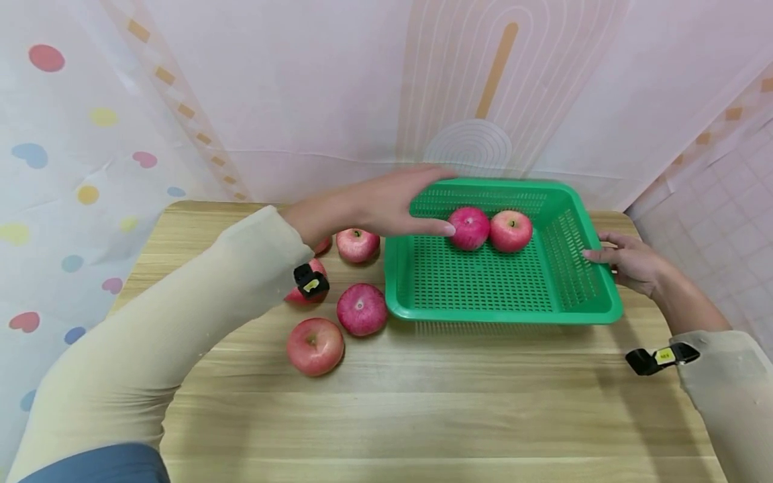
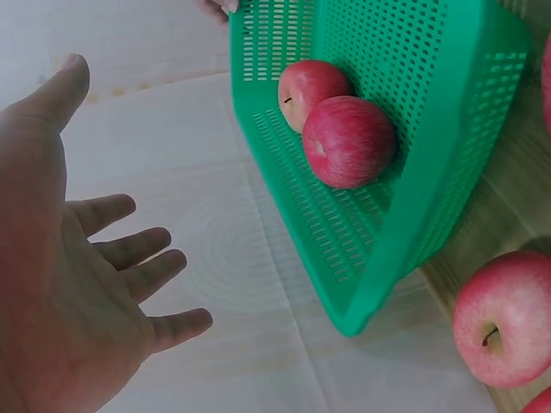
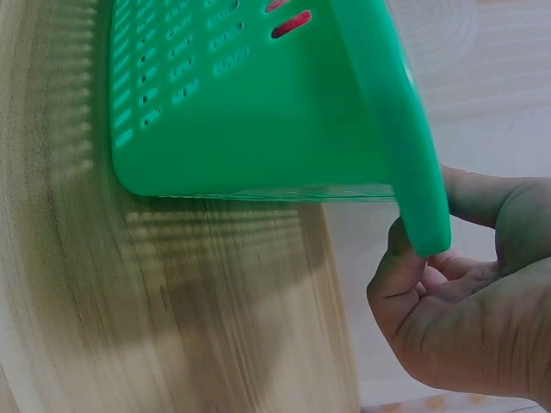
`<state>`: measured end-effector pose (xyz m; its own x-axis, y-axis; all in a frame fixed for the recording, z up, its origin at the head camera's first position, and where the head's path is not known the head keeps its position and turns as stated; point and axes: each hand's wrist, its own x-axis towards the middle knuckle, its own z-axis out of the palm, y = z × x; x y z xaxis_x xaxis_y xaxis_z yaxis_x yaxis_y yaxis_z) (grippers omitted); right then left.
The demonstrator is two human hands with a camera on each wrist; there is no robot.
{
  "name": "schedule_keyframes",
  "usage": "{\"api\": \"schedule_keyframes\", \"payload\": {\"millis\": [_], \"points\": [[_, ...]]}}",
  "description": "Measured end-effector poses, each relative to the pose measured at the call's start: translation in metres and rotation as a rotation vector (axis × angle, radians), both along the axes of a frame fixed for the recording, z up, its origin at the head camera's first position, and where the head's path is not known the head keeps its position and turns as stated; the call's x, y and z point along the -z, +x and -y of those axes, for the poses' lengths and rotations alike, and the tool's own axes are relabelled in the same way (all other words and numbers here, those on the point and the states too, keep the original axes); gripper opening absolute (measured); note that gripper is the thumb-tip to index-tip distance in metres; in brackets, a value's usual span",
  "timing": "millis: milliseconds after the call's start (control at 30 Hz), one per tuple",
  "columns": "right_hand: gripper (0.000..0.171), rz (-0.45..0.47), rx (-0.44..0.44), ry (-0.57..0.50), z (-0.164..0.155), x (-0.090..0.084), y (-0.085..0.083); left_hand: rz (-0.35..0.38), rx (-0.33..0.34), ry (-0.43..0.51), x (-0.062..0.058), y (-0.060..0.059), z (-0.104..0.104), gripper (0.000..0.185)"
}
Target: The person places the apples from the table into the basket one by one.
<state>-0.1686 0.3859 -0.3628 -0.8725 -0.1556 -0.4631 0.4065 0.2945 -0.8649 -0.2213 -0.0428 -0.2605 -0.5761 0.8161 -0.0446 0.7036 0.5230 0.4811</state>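
Head view: green basket (image 1: 504, 282) sits centre-right of frame on the wooden table (image 1: 423, 402). Two apples inside, at the upper middle of the basket: left apple (image 1: 468, 227) and right apple (image 1: 510, 231), side by side. Left hand (image 1: 386, 201) hovers over the basket's upper-left corner, fingers straight and flat, holding nothing, fingertips right at the left apple. Right hand (image 1: 628, 261) grips the basket's right rim. Four more apples (image 1: 361, 308) plus one partly hidden lie on the table left of the basket.

Left wrist view: left hand (image 2: 77, 284) at lower left of frame, palm open, fingers spread, empty. Basket (image 2: 430, 198) upper right, both apples in it.

Right wrist view: right hand (image 3: 465, 318) at lower right, fingers and thumb pinching the basket rim (image 3: 413, 163).
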Motion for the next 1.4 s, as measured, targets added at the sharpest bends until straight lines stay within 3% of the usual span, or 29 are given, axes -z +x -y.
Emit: {"api": "schedule_keyframes", "payload": {"millis": [367,700,967,1133,1400], "points": [[0.021,-0.002,0.005,-0.003,-0.002,0.001,0.001,0.011,-0.029,0.048,0.005,0.012,0.027,0.086],[0.027,-0.005,-0.006,0.038,0.001,-0.001,0.004,0.096,-0.071,0.140,0.007,0.032,0.059,0.085],[0.027,-0.013,-0.007,0.042,0.005,-0.001,0.002,0.104,-0.085,0.232,0.023,0.041,0.092,0.078],[0.022,-0.010,0.007,0.014,0.005,-0.001,0.001,0.087,-0.127,0.240,0.034,0.050,0.113,0.076],[0.021,-0.004,0.018,-0.002,0.005,-0.001,0.002,0.151,-0.183,0.235,0.051,0.067,0.143,0.073]]}}
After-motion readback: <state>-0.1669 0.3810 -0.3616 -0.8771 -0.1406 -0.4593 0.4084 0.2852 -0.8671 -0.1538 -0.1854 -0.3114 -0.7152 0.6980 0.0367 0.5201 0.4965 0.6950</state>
